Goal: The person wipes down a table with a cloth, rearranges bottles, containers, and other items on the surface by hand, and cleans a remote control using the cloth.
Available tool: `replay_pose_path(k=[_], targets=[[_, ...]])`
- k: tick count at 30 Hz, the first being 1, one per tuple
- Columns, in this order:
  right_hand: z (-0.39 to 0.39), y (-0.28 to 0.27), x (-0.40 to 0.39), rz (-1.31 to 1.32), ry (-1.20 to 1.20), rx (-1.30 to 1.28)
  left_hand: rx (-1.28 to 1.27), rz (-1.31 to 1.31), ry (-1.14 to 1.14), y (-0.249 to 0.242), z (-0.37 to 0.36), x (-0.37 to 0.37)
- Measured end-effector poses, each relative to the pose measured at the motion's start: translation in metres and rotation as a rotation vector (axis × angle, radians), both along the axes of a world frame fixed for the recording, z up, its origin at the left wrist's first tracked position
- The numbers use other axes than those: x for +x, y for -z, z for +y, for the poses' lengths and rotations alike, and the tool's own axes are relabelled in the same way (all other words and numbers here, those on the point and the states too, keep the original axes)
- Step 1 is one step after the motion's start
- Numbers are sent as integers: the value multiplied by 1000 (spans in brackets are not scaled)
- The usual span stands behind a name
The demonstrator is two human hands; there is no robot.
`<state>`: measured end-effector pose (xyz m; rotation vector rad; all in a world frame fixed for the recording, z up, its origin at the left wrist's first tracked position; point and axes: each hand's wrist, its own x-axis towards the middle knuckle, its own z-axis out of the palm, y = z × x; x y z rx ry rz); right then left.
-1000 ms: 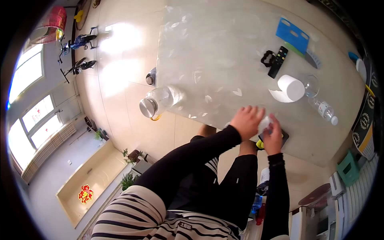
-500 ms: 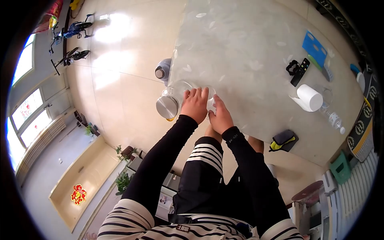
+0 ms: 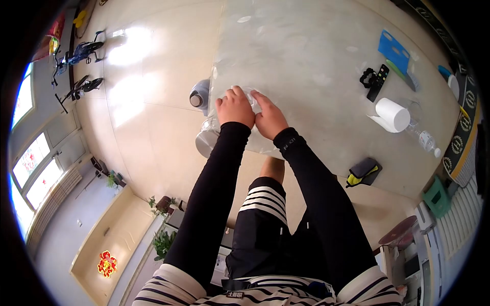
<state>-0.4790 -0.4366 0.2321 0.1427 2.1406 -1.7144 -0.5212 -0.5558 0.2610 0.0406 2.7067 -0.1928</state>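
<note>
My left hand [image 3: 235, 108] is curled over a clear glass object [image 3: 249, 94] near the table's left edge. Beside it my right hand [image 3: 269, 117] touches the same object from the right, thumb close to my left hand. Most of the object is hidden under both hands. Just left of my left wrist, a clear jar with a round metal lid [image 3: 206, 143] stands at the table corner. Beyond the edge is a grey bottle-like object with a round top [image 3: 198, 98].
On the table's right side lie a white paper roll [image 3: 392, 115], clear plastic bottle [image 3: 426, 142], black remote [image 3: 377, 83], black scrunchie [image 3: 367, 77], blue board [image 3: 394, 52] and dark grey-yellow cloth [image 3: 363, 172]. Small bikes [image 3: 84, 52] stand on the floor.
Both hands have moved forward and slightly left, away from my body, with the clear object between them. The view has shifted slightly.
</note>
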Motion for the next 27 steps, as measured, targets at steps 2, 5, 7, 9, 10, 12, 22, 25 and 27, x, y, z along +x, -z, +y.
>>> replay_pose_path(k=[2, 5, 7, 9, 10, 12, 22, 25, 27], targets=[[-5, 11, 2, 65, 20, 12, -74, -59, 3, 5, -4, -3], [7, 15, 22, 95, 127, 65, -115, 28, 86, -6, 3, 2], [30, 9, 48, 17, 250, 28, -49, 5, 111, -39, 30, -3], [68, -10, 76, -199, 445, -95, 117, 108, 179, -53, 61, 1], [88, 0, 98, -204, 510, -45, 212, 132, 212, -59, 83, 5], [137, 7, 139, -203, 651, 109, 387, 128, 322, -68, 135, 17], [351, 5, 227, -245, 1251, 11, 699, 70, 647, -54, 445, 34], [362, -5, 227, -222, 1242, -103, 324, 118, 697, -8, 512, 37], [362, -23, 225, -293, 1210, -142, 307, 6, 659, 25, 535, 33]])
